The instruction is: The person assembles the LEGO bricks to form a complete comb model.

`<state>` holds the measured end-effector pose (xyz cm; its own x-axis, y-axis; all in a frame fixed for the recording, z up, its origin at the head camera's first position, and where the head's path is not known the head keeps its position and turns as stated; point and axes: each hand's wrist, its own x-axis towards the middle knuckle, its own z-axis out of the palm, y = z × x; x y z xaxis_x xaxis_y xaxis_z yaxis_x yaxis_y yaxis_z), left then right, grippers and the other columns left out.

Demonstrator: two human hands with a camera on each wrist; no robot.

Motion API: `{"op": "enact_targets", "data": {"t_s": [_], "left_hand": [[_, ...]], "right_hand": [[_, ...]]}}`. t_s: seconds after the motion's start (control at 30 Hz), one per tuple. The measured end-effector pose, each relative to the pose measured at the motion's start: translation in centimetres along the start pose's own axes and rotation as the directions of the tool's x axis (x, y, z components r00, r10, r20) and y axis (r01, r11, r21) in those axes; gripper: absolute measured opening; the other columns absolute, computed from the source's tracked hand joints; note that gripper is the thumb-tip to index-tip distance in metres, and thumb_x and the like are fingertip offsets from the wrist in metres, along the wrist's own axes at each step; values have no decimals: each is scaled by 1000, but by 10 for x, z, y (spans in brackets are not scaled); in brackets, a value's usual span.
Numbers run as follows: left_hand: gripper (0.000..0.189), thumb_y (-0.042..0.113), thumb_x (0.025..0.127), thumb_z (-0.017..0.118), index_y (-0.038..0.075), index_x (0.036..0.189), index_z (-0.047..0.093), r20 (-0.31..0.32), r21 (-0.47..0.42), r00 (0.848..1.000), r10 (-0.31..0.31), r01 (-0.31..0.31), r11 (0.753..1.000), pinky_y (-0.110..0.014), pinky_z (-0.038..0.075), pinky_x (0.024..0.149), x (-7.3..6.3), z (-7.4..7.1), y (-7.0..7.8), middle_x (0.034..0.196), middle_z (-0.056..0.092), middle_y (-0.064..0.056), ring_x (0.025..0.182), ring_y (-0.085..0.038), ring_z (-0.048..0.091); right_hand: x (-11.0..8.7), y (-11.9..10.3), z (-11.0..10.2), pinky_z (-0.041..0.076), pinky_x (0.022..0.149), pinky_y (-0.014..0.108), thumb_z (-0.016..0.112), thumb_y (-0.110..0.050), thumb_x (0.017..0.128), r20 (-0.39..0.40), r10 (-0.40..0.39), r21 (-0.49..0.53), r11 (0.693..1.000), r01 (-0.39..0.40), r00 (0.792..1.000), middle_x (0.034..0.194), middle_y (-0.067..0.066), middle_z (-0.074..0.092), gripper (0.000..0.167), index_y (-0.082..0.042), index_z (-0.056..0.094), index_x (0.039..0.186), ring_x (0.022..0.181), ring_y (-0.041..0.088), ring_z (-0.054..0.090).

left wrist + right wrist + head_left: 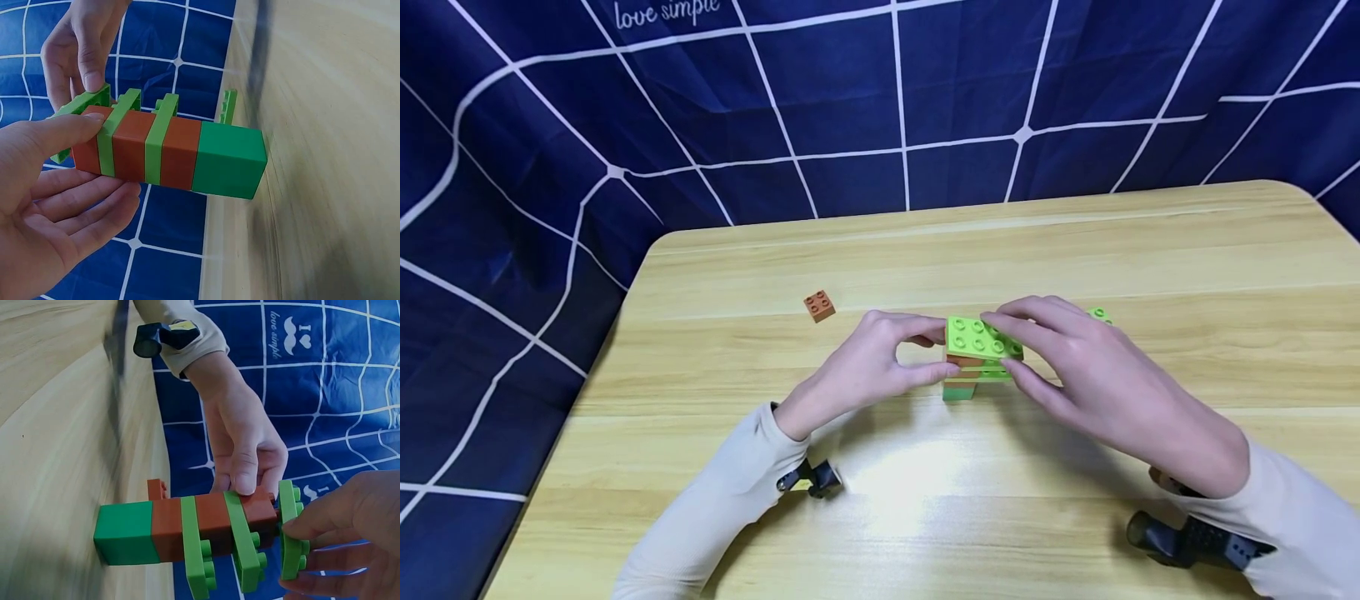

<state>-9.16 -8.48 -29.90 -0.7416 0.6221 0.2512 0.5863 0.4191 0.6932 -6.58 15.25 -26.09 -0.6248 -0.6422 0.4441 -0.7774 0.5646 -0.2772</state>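
A tower of toy building bricks stands on the table between the hands. Its base is a dark green block [228, 159], and above it orange-brown bricks alternate with light green plates that jut out to the right. My left hand [876, 354] pinches the uppermost orange-brown brick [258, 509] between thumb and fingers. With thumb and fingertips, my right hand [1090, 367] holds the topmost light green plate [973, 336] by its right part. In the right wrist view that plate sits slightly tilted over the top brick, a narrow gap showing between them.
A loose orange-brown brick [819, 306] lies to the left, behind my left hand. Another light green plate [1100, 315] is partly hidden behind my right hand. The wooden table [760, 283] is bordered by a dark blue curtain [835, 100] with white lines.
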Motion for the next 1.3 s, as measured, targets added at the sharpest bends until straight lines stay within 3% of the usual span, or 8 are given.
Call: {"op": "enact_targets", "data": {"t_s": [0.7,1.2,1.3], "left_hand": [[35,21,87,74,4,117,68,7,-19,1000,-1,1,1000,-17,51,87,1,1,-2,106,72,-5,97,-19,67],[34,23,87,73,5,116,68,18,-9,1000,-5,6,1000,-17,50,88,0,-1,-3,107,72,-4,98,-16,66],[39,27,87,73,5,119,67,-11,0,1000,-14,14,1000,-18,50,89,-2,-5,-1,109,71,-4,99,-14,65]], "right_hand": [[2,3,1,56,79,48,71,-5,81,58,18,9,1000,-19,998,110,12,64,42,0,64,123,98,28,61],[9,6,-3,57,73,43,76,-1,75,92,-87,-38,995,91,992,104,15,64,43,3,67,117,93,28,61],[11,7,-4,57,71,41,78,0,73,103,-105,-45,993,110,989,102,14,64,42,1,68,114,90,27,61]]}}
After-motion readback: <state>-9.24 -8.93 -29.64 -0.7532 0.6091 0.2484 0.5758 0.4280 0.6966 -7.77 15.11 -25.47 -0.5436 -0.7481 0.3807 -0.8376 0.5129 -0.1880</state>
